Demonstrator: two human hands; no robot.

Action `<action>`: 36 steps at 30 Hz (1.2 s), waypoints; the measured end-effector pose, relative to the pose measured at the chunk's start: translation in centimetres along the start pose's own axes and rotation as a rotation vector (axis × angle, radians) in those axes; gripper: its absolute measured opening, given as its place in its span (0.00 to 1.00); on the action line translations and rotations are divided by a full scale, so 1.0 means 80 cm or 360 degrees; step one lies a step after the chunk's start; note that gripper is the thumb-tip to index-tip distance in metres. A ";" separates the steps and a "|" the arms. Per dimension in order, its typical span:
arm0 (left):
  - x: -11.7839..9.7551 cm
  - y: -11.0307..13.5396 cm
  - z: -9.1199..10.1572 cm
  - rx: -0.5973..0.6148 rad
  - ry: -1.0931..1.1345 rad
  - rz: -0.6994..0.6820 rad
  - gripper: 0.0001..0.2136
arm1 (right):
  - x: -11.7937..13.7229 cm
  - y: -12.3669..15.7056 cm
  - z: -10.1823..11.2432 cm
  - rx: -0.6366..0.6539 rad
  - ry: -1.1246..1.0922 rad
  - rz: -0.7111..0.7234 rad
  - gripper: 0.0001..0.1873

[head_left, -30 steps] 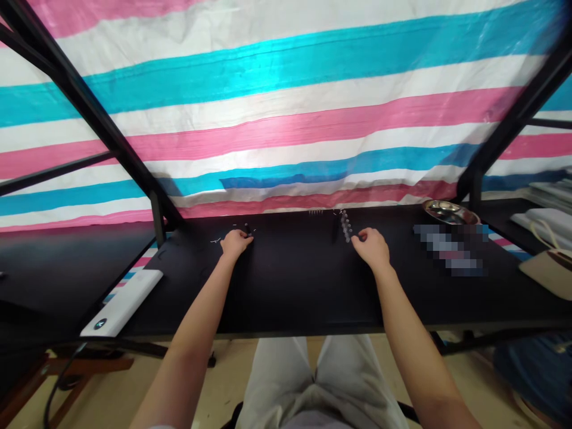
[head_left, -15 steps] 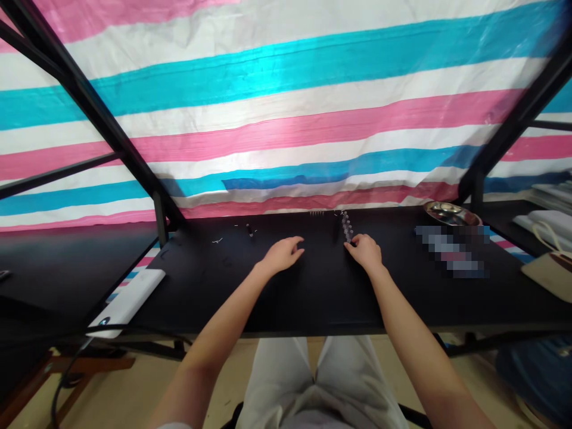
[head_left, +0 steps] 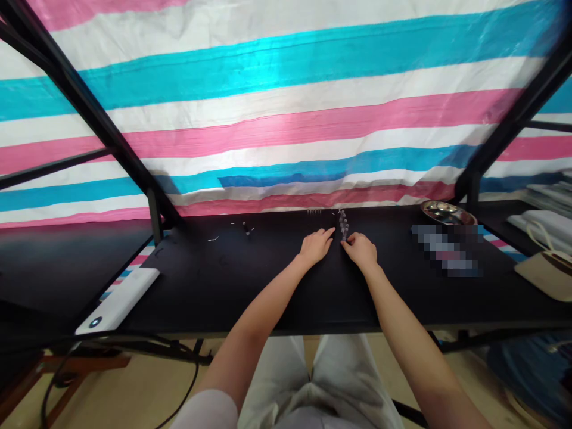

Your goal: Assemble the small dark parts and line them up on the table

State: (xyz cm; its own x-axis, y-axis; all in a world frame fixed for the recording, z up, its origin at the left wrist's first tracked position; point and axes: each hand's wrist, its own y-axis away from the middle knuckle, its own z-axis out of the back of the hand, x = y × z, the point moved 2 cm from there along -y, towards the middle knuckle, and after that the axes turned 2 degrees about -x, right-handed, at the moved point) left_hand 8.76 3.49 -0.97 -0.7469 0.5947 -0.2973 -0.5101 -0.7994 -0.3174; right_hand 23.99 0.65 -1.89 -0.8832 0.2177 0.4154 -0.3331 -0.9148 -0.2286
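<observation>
A short strand of small pale beads (head_left: 343,224) lies on the black table (head_left: 277,286) near its far edge. My right hand (head_left: 361,249) rests just below the strand, fingers curled, fingertips at its near end. My left hand (head_left: 315,245) lies flat beside it on the left, fingers stretched out toward the beads, holding nothing. What the right fingers pinch, if anything, is too small to make out. A row of tiny dark pieces (head_left: 315,211) sits behind the hands.
Small dark bits and thread scraps (head_left: 246,228) lie at the left back. A white power bank (head_left: 117,300) sits on the table's left edge. A metal bowl (head_left: 441,211) and a blurred patch (head_left: 447,250) are at the right. A striped tarp hangs behind.
My left hand left the small bits at the left back and moved right across the table to beside the beads. My right hand stayed at the strand's near end.
</observation>
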 end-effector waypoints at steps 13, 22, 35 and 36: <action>0.016 0.013 0.030 -0.0346 0.0465 0.0153 0.10 | 0.005 0.000 0.002 0.0066 -0.0023 0.0001 0.09; 0.077 0.077 0.065 -0.0567 0.1153 0.0563 0.13 | 0.018 0.016 -0.004 0.0115 -0.0099 0.0237 0.06; 0.073 0.080 0.072 -0.0591 0.2105 0.0866 0.17 | 0.065 0.042 0.010 0.0079 -0.1782 0.0437 0.15; 0.072 0.081 0.072 -0.0573 0.2119 0.0865 0.17 | 0.066 0.043 0.008 0.0098 -0.1838 0.0438 0.16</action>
State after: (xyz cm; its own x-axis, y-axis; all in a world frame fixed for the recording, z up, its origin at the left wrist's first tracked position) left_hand -1.27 1.25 0.49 0.2254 0.0348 -0.9737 -0.0237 -0.9989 -0.0412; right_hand 18.39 -1.56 0.11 -0.0919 -0.3954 0.9139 -0.1340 -0.9045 -0.4048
